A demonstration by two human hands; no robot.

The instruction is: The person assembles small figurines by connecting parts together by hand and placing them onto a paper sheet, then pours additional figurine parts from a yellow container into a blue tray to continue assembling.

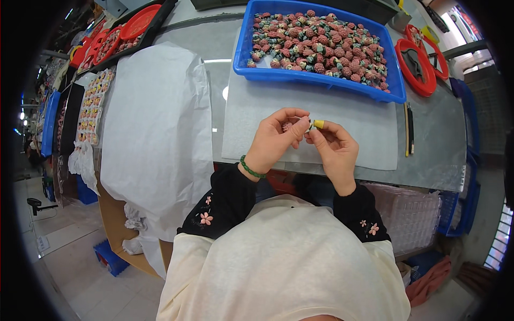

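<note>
Grips small piece (287, 127), knobbly, pink and partly hidden, in left hand (274, 137), on near side of blue plastic tray (321, 81); pinches greenish end with right hand (336, 147). Runs roughly crosswise, pink end leftward.

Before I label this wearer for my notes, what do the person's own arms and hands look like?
The left hand has a green beaded bracelet at its wrist; the right hand wears a yellow fingertip cover. Both black lower sleeves carry pink flowers, with cream fabric above.
</note>
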